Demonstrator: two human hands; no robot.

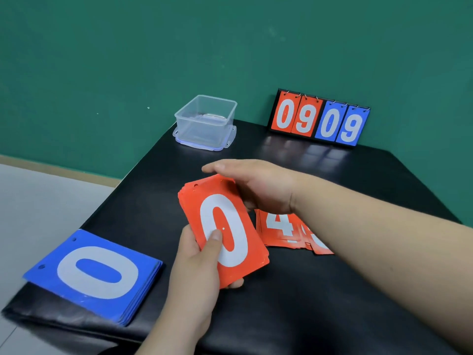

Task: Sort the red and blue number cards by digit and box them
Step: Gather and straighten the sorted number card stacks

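Red stack of number cards [225, 231], 0 on top, is sitting mid-frame, gripped by the left hand [197, 265] with thumb pressing the face and fingers curling underneath. Right hand [258, 188] is hovering half-open over the stack's far end, fingers touching its top edge. Loose red cards [286, 230] are lying just right, partly hidden by the right wrist. Blue stack [94, 275] is resting lower left, overhanging the black table [332, 290] edge. Clear box [206, 121] is sitting open at the far edge; scoreboard [318, 119] is standing upper right.
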